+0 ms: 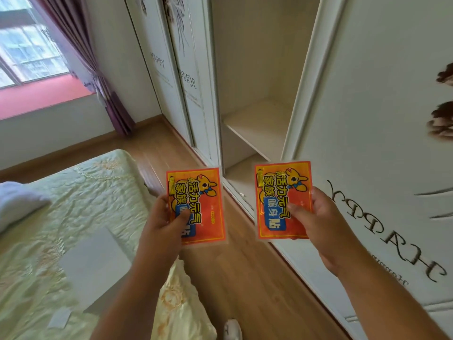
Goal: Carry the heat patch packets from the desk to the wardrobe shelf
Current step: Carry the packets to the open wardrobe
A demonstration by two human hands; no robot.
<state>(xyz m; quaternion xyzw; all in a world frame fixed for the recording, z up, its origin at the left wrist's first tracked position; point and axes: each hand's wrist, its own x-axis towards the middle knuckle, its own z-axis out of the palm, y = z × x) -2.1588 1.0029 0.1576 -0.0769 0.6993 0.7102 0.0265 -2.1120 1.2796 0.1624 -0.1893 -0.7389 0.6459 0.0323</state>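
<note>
I hold two flat orange-red heat patch packets with a cartoon animal and blue labels. My left hand (163,220) grips the left packet (197,204) by its lower left edge, thumb on its face. My right hand (315,217) grips the right packet (282,200) by its right edge. Both packets hang in the air in front of the open white wardrobe. Its cream shelf (259,126) lies just beyond and above the right packet, and nothing rests on it. A lower shelf (241,177) shows between the two packets.
A sliding wardrobe door (382,119) lettered "HAPPY" stands at the right, and more closed doors (176,77) at the left. A bed (61,229) with a pale green cover and a white box (95,263) fills the lower left. Wooden floor (245,278) runs between bed and wardrobe.
</note>
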